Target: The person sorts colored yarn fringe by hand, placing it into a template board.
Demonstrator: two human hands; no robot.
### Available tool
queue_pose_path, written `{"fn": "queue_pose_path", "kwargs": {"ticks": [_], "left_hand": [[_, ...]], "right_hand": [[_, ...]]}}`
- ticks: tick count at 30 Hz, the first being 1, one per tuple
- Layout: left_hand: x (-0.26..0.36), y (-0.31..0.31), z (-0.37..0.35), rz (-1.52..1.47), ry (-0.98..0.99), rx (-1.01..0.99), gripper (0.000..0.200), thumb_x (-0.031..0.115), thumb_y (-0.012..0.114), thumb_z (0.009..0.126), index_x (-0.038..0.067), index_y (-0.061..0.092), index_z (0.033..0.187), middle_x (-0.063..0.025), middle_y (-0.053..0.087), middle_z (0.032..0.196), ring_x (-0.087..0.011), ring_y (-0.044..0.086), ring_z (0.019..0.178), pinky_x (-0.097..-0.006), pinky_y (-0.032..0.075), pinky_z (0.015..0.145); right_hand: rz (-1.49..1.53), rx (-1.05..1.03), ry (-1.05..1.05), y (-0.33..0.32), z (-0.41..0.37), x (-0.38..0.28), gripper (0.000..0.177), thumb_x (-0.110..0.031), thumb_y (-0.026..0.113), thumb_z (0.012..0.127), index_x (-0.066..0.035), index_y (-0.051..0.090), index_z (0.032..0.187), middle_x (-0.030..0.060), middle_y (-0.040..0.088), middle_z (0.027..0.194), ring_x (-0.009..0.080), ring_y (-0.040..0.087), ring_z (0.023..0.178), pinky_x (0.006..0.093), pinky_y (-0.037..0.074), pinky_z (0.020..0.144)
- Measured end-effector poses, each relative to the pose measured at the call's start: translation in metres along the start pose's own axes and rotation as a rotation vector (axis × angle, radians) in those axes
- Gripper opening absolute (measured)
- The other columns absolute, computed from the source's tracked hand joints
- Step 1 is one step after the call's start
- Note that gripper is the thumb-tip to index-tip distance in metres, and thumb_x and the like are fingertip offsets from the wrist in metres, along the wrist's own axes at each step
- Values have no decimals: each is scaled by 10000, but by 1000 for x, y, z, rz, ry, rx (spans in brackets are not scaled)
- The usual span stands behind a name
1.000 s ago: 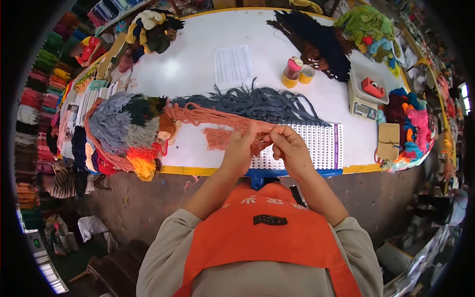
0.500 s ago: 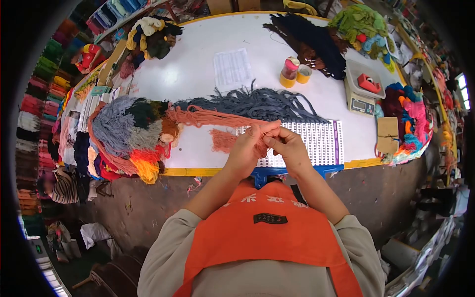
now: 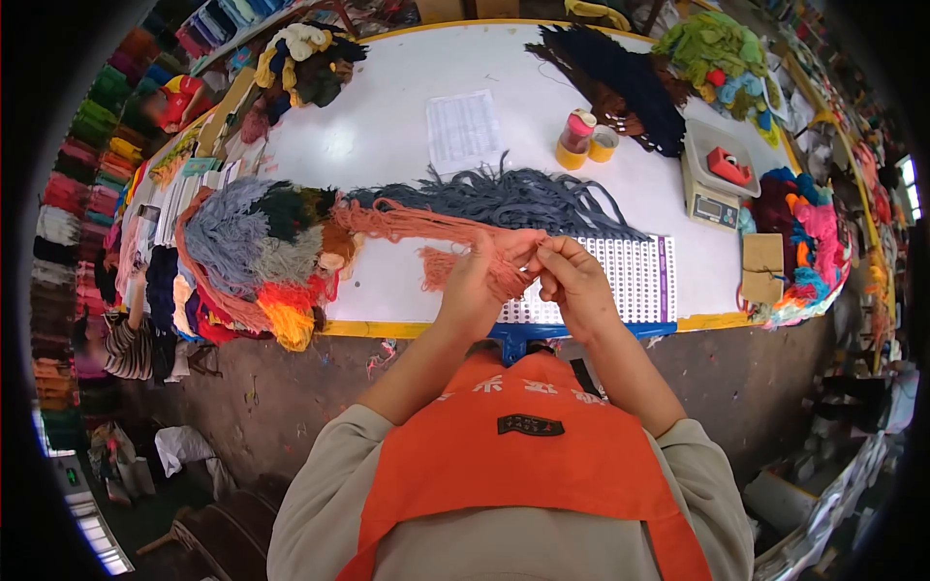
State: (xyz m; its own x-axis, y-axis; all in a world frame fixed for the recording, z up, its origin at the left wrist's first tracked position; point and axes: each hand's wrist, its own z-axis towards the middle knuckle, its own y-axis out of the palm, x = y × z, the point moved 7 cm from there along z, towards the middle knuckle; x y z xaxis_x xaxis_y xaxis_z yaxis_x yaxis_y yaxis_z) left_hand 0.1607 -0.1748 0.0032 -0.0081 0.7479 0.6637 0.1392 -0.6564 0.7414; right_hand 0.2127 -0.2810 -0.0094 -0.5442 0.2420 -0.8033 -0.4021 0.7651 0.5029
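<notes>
Salmon-pink yarn (image 3: 412,223) stretches across the table from the pile on the left into my left hand (image 3: 473,290), whose fingers are closed around its end. Loose strands hang below that palm, and a short tuft of the same yarn (image 3: 441,268) lies to its left. My right hand (image 3: 579,281) meets the left fingertips in a pinch at the end of the yarn; the strand between its fingers is too fine to see clearly. Under both hands lies a white sheet with rows of holes (image 3: 635,281) and a purple strip. Behind them spread slate-blue yarn lengths (image 3: 513,198).
A heap of multicoloured yarn (image 3: 276,247) covers the table's left side. Farther back are a paper sheet (image 3: 463,131), two round containers (image 3: 573,145) and dark yarn (image 3: 630,92). A digital scale (image 3: 712,198) stands at right. A blue bar (image 3: 542,332) runs along the front edge.
The view has shifted slightly. My right fingertips have risen a little along the left fingers, and my left palm has turned more upward. The yarn stays in the left hand.
</notes>
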Motion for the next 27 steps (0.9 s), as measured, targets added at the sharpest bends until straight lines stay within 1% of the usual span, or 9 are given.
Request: {"fn": "queue_pose_path", "kwargs": {"ticks": [1, 5, 9, 15, 18, 20, 22, 26, 27], "left_hand": [[-1, 0, 1, -23, -9, 21, 671, 482, 223, 1053, -68, 491, 1328, -133, 570, 1252, -181, 559, 1116, -336, 470, 929], [-7, 0, -1, 87, -24, -57, 657, 478, 233, 1054, -51, 459, 1369, -115, 552, 1264, -176, 539, 1126, -330, 456, 930], [-9, 5, -2, 153, -23, -65, 650, 483, 258, 1050, -42, 454, 1379, -103, 565, 1223, -184, 547, 1090, -331, 454, 914], [-9, -1, 3, 49, 17, -99, 640, 467, 272, 1051, -51, 422, 1396, -116, 566, 1238, -194, 546, 1113, -352, 451, 954], [-5, 15, 0, 20, 6, -52, 636, 460, 269, 1053, -51, 401, 1409, -118, 571, 1241, -186, 553, 1089, -342, 450, 940], [-7, 11, 1, 20, -6, -24, 634, 457, 269, 1054, -50, 393, 1414, -117, 575, 1241, -176, 559, 1067, -330, 452, 916], [-14, 9, 3, 82, -63, -213, 677, 489, 224, 1046, -52, 358, 1430, -175, 500, 1371, -240, 512, 1231, -407, 400, 1044], [-18, 7, 1, 50, -86, -225, 627, 446, 258, 1054, -52, 389, 1411, -163, 501, 1373, -230, 509, 1235, -401, 395, 1054], [-14, 6, 0, 115, -37, -178, 580, 404, 291, 1058, -50, 411, 1397, -159, 503, 1373, -228, 517, 1225, -395, 403, 1046]], "right_hand": [[-30, -8, -4, 0, 0, 0, 78, -128, 616, 932, -65, 617, 978, 5, 642, 805, 44, 473, 602, 204, 411, 549], [-234, -44, -66, 6, 1, 3, 115, -112, 668, 900, -44, 668, 993, -20, 623, 815, 36, 505, 649, 203, 415, 573], [-233, -35, -100, 5, 0, 1, 103, -125, 655, 911, -47, 653, 978, -21, 618, 825, 41, 511, 649, 208, 430, 584], [18, 47, -27, -4, -2, -3, 92, -144, 615, 938, -53, 620, 946, -27, 596, 815, 47, 523, 649, 217, 445, 578], [-45, 28, -64, -3, -3, -5, 84, -123, 629, 925, -43, 630, 950, -26, 591, 793, 42, 513, 648, 213, 438, 571], [-229, 16, -96, 4, -5, -9, 58, -84, 643, 905, -34, 644, 935, -26, 582, 761, 35, 495, 640, 206, 420, 565], [-272, 8, -123, 2, -3, -4, 45, -65, 645, 894, -34, 651, 925, -27, 578, 750, 34, 489, 637, 204, 412, 564], [-290, 3, -159, 0, -3, -2, 28, -41, 643, 876, -37, 658, 899, -30, 576, 736, 35, 485, 633, 199, 395, 565], [-291, 3, -160, 0, -4, -2, 28, -41, 643, 876, -37, 658, 899, -30, 576, 736, 35, 485, 633, 199, 395, 565]]}}
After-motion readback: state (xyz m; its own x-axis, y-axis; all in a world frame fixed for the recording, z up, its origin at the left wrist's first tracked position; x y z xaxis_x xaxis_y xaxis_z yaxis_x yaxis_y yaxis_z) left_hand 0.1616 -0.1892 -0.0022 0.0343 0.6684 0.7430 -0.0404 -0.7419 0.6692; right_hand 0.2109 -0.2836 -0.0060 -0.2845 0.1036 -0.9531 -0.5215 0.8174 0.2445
